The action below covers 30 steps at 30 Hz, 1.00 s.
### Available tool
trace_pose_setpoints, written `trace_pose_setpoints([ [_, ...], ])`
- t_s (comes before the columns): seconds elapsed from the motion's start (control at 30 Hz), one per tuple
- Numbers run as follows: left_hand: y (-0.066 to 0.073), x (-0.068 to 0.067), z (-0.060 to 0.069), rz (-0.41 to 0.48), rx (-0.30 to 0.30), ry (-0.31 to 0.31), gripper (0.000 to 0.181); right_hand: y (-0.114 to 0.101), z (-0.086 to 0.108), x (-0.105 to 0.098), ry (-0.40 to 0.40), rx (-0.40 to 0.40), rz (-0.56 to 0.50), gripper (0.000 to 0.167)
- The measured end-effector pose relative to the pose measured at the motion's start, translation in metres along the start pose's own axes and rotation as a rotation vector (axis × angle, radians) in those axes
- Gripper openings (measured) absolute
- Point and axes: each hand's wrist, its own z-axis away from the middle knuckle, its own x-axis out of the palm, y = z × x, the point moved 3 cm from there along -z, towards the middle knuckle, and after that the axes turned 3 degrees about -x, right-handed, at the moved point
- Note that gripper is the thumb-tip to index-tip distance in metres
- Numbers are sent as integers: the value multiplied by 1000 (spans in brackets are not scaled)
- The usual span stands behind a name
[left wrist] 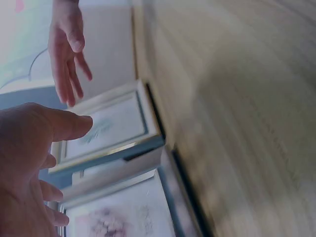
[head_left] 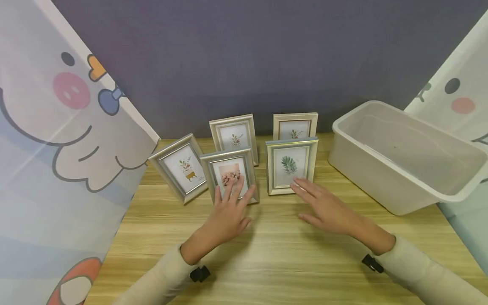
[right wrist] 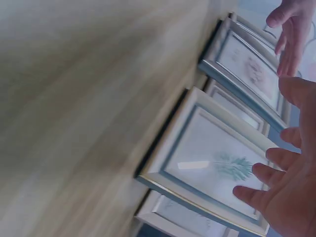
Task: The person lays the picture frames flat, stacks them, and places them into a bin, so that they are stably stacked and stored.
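We are looking first at the flower frame [head_left: 228, 168], which is standing on the wooden table [head_left: 267, 258] in the front row, leaning a little backward. Beside it, with a gap between, the leaf frame [head_left: 289, 165] is also standing and facing us. Before the flower frame the left hand [head_left: 227, 215] is spreading its fingers, and in the head view these are covering part of the picture. Before the leaf frame the right hand [head_left: 329, 209] is holding its fingers extended, and the tips are overlapping the lower right part. Both hands are free of any grip, grasping nothing; whether the fingertips are touching the frames, we are not able to tell.

Going outward, we are finding a tilted frame [head_left: 185, 167] just left of the flower frame, showing a potted plant. Behind the front ones, two more are standing: the back left frame [head_left: 235, 133] and the back right frame [head_left: 294, 129], the latter being partly hidden by the leaf frame. On the right side a pale plastic bin [head_left: 385, 180] is resting on the table. A dark grey wall [head_left: 267, 55] is rising behind, and panels with cartoon animals [head_left: 72, 91] are standing at both sides.
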Motion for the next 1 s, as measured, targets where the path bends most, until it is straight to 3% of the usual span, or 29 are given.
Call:
trace_pose_setpoints([
  [0.13,-16,-9,3,93,-55,100,92,2,-15,-11,74,-8,-35,69],
  [0.37,-48,-20,9,215,-90,443,82,8,-55,-35,211,8,-146,67],
  [0.47,-61,-21,12,263,-140,497,80,11,-72,-42,247,18,-170,60],
  [0.6,-78,-21,16,382,-247,463,80,12,-93,-47,231,55,-183,54],
  [0.83,-106,-11,16,706,-476,268,89,6,-133,-49,157,51,-221,49],
  [1.0,-118,3,13,917,-524,149,86,4,-160,-44,111,57,-244,46],
])
